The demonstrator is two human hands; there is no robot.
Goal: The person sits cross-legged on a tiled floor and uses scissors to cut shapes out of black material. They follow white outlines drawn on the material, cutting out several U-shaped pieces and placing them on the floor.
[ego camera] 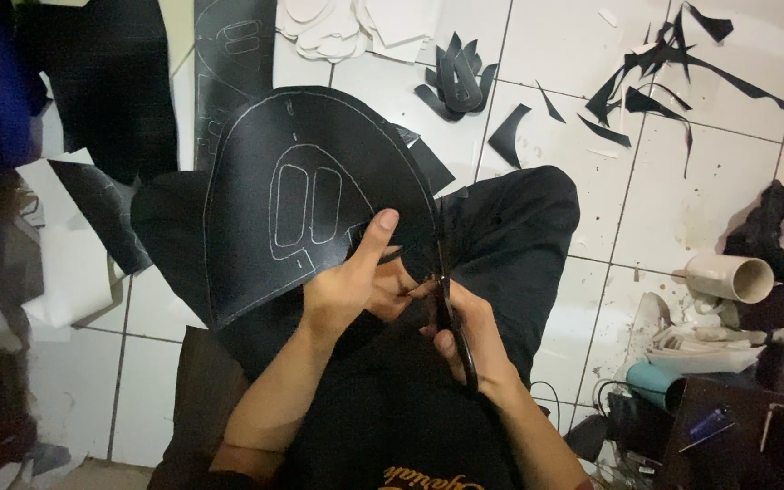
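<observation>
Both our hands work over our lap: our left hand (351,286) pinches the black sheet (306,195) at its lower edge, thumb on top, fingers closed beneath. Our right hand (465,340) is wrapped around scissors (451,313), whose blades (barely parted, as far as we can tell) meet the sheet's right edge. Black scraps (655,77) lie on the white tiled floor (682,191).

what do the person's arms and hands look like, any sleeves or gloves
Both hands are bare: no gloves on the left hand or the right hand, and no rings or watch that I can make out. The forearms are uncovered too, with no sleeves reaching them. The person wears a black top with gold lettering.
</observation>
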